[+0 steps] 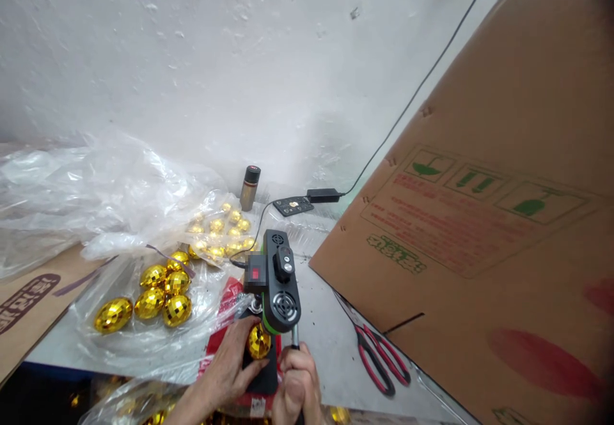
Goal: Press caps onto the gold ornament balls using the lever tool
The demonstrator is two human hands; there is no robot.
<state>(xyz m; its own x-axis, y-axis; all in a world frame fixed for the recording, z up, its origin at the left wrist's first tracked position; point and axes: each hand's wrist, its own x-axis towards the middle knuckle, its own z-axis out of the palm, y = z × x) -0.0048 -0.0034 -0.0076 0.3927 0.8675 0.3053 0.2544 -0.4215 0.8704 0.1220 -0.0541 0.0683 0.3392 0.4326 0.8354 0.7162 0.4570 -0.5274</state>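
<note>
My left hand (230,367) pinches a gold faceted egg-shaped ornament (259,342) and holds it under the head of a small black and green press machine (278,284). Around the machine's metal lever (295,339) my right hand (298,386) is closed in a fist. The machine stands on a black base near the front edge of the white table (330,335). A red pack (228,303) lies under and beside the machine.
Several gold ornaments (158,297) lie on clear plastic bags (96,188) at left. Red-handled scissors (381,361) lie to the right. A big cardboard sheet (480,220) leans at right. A brown bottle (249,187), a power adapter (323,195) and its cable stand by the wall.
</note>
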